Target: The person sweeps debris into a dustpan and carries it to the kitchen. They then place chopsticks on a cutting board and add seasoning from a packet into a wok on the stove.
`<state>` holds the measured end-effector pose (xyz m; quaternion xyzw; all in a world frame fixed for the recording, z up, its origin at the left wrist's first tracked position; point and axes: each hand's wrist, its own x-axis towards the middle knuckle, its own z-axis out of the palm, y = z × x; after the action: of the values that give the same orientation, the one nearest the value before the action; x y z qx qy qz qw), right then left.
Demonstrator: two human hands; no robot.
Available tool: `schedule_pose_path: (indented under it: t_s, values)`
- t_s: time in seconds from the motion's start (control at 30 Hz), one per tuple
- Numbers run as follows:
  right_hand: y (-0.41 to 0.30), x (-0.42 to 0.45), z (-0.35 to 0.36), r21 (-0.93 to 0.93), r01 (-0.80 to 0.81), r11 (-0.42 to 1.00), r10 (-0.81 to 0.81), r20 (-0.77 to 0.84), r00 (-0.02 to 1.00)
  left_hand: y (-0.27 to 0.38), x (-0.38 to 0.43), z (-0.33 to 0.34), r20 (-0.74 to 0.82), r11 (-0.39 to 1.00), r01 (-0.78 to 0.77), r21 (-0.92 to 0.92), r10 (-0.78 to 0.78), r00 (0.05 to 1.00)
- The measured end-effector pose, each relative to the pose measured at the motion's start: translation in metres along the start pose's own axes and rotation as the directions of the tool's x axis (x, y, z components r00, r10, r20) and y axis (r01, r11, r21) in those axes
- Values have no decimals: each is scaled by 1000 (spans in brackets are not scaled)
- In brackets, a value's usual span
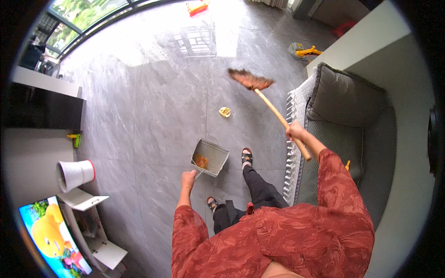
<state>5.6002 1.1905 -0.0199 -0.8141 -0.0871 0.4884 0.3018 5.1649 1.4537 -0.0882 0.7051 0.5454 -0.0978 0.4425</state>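
Note:
My left hand [188, 179] is closed on the handle of a grey dustpan [217, 158], which holds some orange and brown litter [200, 161]. My right hand [296, 131] grips the wooden handle of a broom [274, 110]. The broom's reddish-brown bristle head [251, 80] is out ahead of me, slightly blurred; whether it touches the floor I cannot tell. A crumpled yellowish scrap [225, 112] lies on the grey tiled floor [167, 114] between the broom head and the dustpan.
On the right stands a grey sofa [330, 149] with a cushion [344, 95] and a fringed cover. To the left are a white bin [76, 174], a cabinet with open doors [109, 253] and a lit television [52, 236]. Toys [307, 52] lie beyond the sofa.

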Motion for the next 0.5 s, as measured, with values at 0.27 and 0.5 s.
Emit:
schedule_pose_path:
  t_s: [0.27,0.5]
  values:
    - [-69,123,-58,-109,-79,991,72,-69,995,80,51,43,-30,998,11,-62,-13,999]
    - [2,75,-61,-624,-67,779,110,31,993,121,97,66,-44,993,112,-27,-113,993]
